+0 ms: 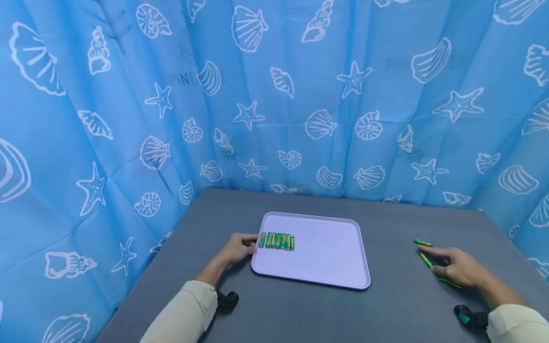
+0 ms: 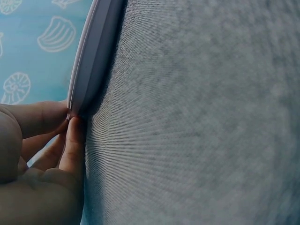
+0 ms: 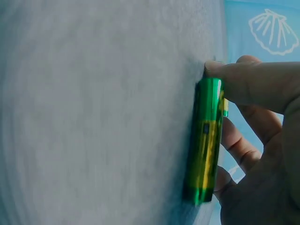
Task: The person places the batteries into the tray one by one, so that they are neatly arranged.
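Observation:
My left hand (image 1: 236, 247) pinches the left rim of a pale lilac tray (image 1: 326, 267), with the thumb on the rim and fingers at its underside. Several green-and-yellow batteries (image 1: 279, 241) lie side by side in a row at the tray's left. Over to the right, my right hand (image 1: 461, 267) is low over the table, thumb and index finger spread around a loose battery (image 1: 425, 259). Another battery (image 1: 422, 242) lies just beyond the index fingertip. A third battery (image 3: 205, 140) lies below the thumb; the hand partly hides it in the head view.
The grey cloth-covered table (image 1: 399, 309) carries the tray and the loose batteries. A blue curtain (image 1: 300, 95) with white shells and starfish hangs behind it and along the sides. Black straps (image 1: 469, 317) are on both wrists.

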Demonstrator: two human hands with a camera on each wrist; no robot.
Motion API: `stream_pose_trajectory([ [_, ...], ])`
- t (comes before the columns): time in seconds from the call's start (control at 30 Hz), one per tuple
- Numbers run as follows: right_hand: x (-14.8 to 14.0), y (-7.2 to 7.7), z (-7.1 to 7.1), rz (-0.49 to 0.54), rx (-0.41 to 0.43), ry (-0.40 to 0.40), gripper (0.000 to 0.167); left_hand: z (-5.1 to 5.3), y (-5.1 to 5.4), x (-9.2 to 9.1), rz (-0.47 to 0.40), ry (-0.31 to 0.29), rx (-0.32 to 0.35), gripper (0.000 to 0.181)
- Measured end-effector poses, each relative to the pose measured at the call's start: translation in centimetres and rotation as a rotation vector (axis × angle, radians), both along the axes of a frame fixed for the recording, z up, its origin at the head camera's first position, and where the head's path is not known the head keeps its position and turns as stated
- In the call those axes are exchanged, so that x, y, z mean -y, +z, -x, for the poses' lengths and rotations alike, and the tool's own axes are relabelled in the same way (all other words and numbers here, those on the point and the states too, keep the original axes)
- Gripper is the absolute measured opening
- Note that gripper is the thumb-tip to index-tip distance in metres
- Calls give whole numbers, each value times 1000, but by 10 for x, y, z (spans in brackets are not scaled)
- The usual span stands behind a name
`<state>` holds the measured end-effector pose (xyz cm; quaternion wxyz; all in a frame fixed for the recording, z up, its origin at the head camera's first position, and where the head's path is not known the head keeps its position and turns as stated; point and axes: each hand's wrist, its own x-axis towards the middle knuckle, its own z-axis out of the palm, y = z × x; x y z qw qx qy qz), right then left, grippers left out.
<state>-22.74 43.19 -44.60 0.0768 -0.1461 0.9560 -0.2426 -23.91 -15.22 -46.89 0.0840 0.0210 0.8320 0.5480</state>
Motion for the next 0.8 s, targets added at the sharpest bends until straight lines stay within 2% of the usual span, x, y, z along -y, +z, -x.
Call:
stream_pose_trajectory([
  [0.13, 4, 1, 2, -17, -15, -9, 59, 0, 1, 0, 6, -1, -12, 42],
  [0.37, 6, -1, 4, -45, -30, -90, 67, -1, 1, -1, 2, 4, -15, 42],
  [0.57, 6, -3, 0, 13, -87, -132, 68, -1, -1, -1, 1, -5, -20, 42],
  [0.8, 18, 7, -5, 44, -162, -136, 64, 0, 0, -1, 1, -11, -33, 41],
])
